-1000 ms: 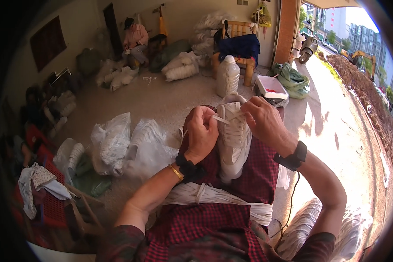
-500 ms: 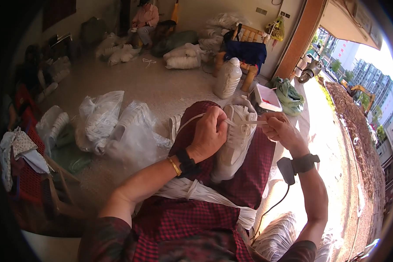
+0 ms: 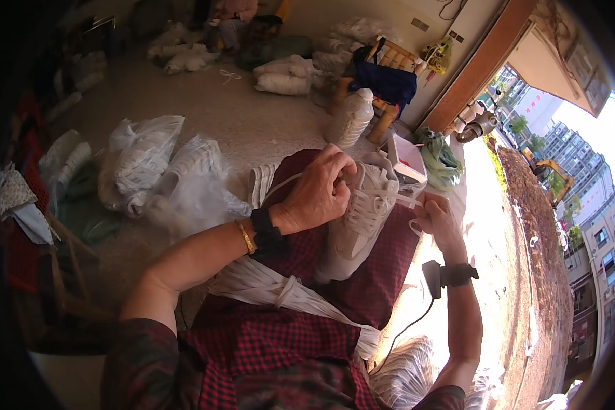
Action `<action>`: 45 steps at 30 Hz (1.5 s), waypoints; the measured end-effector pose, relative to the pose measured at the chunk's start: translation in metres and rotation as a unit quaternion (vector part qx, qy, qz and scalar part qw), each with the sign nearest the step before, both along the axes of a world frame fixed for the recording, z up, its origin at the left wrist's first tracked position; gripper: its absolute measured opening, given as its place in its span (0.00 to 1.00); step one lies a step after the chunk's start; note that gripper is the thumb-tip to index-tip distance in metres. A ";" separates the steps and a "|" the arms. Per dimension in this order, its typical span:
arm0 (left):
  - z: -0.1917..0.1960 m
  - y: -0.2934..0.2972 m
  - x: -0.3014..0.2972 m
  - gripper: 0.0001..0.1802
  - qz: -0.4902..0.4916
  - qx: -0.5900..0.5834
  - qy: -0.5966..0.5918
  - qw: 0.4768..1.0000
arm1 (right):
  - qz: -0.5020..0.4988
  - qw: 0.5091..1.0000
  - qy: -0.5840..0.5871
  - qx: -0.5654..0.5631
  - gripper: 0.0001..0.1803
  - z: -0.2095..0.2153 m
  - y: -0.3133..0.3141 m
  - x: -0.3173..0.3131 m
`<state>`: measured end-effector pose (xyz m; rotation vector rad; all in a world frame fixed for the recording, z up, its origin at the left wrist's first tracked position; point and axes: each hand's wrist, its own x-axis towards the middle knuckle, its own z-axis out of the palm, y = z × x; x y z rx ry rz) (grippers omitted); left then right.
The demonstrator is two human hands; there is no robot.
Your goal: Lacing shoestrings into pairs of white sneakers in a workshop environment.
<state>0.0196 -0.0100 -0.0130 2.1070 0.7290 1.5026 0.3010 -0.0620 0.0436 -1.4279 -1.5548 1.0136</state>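
Note:
A white lace-up sneaker [image 3: 354, 231] rests on my lap over the red-and-black checked cloth [image 3: 383, 277], its toe end toward me or away I cannot tell. Flat white lace runs through its eyelets. My left hand [image 3: 319, 186] is closed at the shoe's upper left side, pinching a shoelace whose tail trails off to the left. To the right of the shoe, my right hand [image 3: 439, 220] grips the other lace end [image 3: 406, 201], stretched out from the eyelets. A bundle of loose white laces [image 3: 280, 290] lies across my lap.
Plastic bags of white shoes [image 3: 143, 160] lie on the floor at left, near a red chair [image 3: 31, 184]. Ahead stand a large plastic bottle [image 3: 352, 119], a bamboo chair [image 3: 398, 58] and a white box [image 3: 406, 158]. A seated person [image 3: 232, 20] is at the back.
My left hand has shifted up and left of the shoe's opening. My right hand has moved slightly lower, keeping its lace end. The whole view has turned a little.

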 end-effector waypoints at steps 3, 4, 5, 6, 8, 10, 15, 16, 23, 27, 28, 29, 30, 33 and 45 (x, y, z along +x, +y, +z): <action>0.010 0.025 -0.003 0.21 0.084 0.155 0.058 0.983 | -0.014 0.996 -0.055 0.064 0.12 -0.009 0.009 0.005; 0.008 0.031 -0.003 0.21 0.081 0.158 0.061 0.982 | -0.033 0.986 -0.100 0.127 0.12 -0.008 0.013 0.006; 0.007 0.035 -0.003 0.23 0.028 0.081 0.083 0.993 | -0.036 0.986 -0.096 0.129 0.12 -0.006 0.018 0.008; 0.008 0.038 -0.001 0.24 -0.029 0.004 0.106 0.994 | -0.056 0.983 -0.098 0.148 0.12 -0.001 0.023 0.011; 0.011 0.044 0.000 0.21 -0.053 0.015 0.090 0.994 | -0.084 0.977 -0.095 0.169 0.12 0.002 0.026 0.013; 0.021 0.047 -0.009 0.13 -0.037 -0.004 0.145 0.989 | -0.075 0.989 -0.060 0.112 0.13 0.007 0.024 0.006; 0.037 0.059 -0.031 0.10 -0.056 -0.072 0.142 0.986 | 0.011 0.992 -0.080 0.097 0.17 0.016 -0.006 -0.043; 0.038 0.067 -0.037 0.10 -0.058 -0.071 0.146 0.985 | 0.034 0.987 -0.115 0.109 0.18 0.015 -0.005 -0.048; 0.058 0.114 -0.121 0.07 -0.049 -0.260 0.058 0.963 | 0.074 0.979 -0.161 0.100 0.20 0.014 -0.005 -0.048; 0.040 0.113 -0.121 0.08 -0.079 -0.304 0.130 0.940 | 0.067 0.960 -0.224 0.155 0.20 0.024 -0.014 -0.050; 0.034 0.110 -0.117 0.08 -0.081 -0.302 0.132 0.941 | 0.048 0.950 -0.264 0.159 0.18 0.028 -0.021 -0.051; 0.025 0.107 -0.112 0.08 -0.018 -0.219 0.158 0.963 | 0.028 0.939 -0.303 0.162 0.17 0.031 -0.024 -0.051; 0.021 0.102 -0.106 0.09 0.049 -0.134 0.182 0.973 | 0.029 0.939 -0.301 0.164 0.17 0.028 -0.020 -0.046; 0.023 0.078 -0.070 0.12 0.012 -0.053 0.174 0.983 | 0.063 0.918 -0.293 0.259 0.11 0.019 -0.011 -0.030; 0.013 0.067 -0.045 0.06 0.022 0.356 0.292 0.887 | 0.080 0.743 -0.464 0.475 0.10 -0.013 0.001 -0.004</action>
